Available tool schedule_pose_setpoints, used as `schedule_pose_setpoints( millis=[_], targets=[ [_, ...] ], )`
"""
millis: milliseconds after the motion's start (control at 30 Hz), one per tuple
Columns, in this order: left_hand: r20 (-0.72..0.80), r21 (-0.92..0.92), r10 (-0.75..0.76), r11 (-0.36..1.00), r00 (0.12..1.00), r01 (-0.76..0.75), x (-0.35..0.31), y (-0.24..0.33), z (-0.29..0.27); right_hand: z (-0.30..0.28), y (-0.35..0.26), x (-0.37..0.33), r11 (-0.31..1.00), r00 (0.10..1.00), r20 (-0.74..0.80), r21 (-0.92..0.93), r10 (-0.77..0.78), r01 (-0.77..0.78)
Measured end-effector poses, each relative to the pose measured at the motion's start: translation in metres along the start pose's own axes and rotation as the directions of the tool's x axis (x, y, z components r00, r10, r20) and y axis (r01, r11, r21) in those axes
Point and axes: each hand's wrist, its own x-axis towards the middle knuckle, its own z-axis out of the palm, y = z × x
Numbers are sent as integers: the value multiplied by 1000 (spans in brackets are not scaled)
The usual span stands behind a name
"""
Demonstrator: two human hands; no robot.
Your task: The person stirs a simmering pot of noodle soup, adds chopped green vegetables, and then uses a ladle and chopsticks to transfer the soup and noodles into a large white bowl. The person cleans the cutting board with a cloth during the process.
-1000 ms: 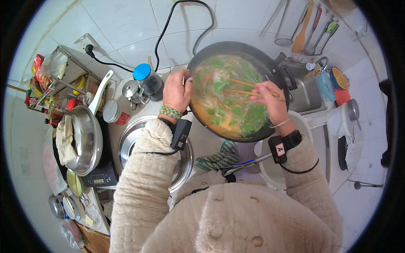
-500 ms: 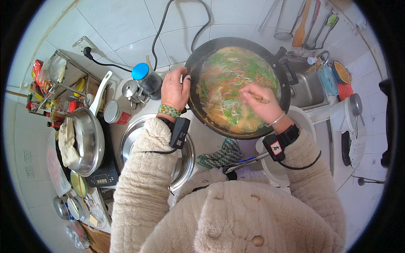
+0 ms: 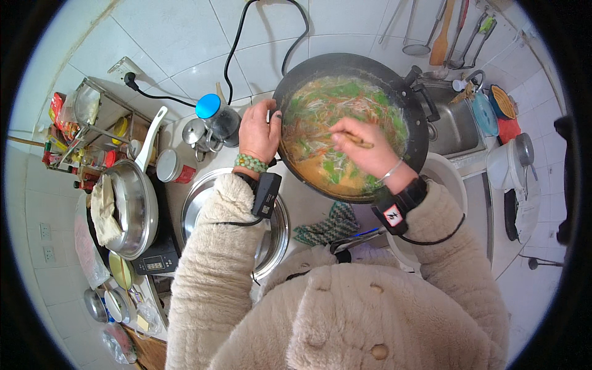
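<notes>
A large black wok (image 3: 296, 74) holds a steaming orange-yellow broth (image 3: 308, 165) with green leaves and pale and orange shreds. At its left rim, my left hand (image 3: 259, 132) is closed on the wok's side; any handle there is hidden under the fingers. Over the wok, my right hand (image 3: 368, 148) is closed round a utensil with a wooden handle (image 3: 359, 141). Its working end cannot be made out in the broth. The wok's other black handle (image 3: 427, 102) sticks out at the right.
Left of the wok stand a blue-lidded jar (image 3: 216, 117), a metal pot (image 3: 197, 135) and a white-handled pan (image 3: 148, 209) on a cooker. Nearer me lie a steel basin (image 3: 280, 243), a checked cloth (image 3: 327, 227) and a white tub (image 3: 453, 179). A sink (image 3: 453, 126) is at right.
My right hand has moved left across the wok with the utensil, and the shreds and leaves have shifted in the broth. My left hand stays at the rim.
</notes>
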Motion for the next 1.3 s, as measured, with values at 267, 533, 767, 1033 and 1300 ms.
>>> schedule_pose_setpoints(
  millis=[267, 533, 767, 1033, 1300],
  targets=[
    [3, -16, -30, 999, 1000, 30, -1, -1, 0, -69, -7, -4, 971, 979, -206, -236, -6, -44],
    [26, 10, -13, 1000, 1000, 13, 0, 2, -1, -35, 19, 28, 904, 998, -51, -426, 23, -42],
    [-7, 6, 21, 1000, 1000, -21, 0, -3, 2, -106, 6, 7, 989, 980, -149, 87, 133, -121],
    [-2, 22, 7, 1000, 1000, -7, 0, 1, 0, -70, 13, 15, 949, 987, -17, -274, 158, -157],
    [10, -12, -29, 1000, 1000, 29, -1, 2, -1, -56, 26, 65, 996, 936, -343, 15, -79, 89]
  ],
)
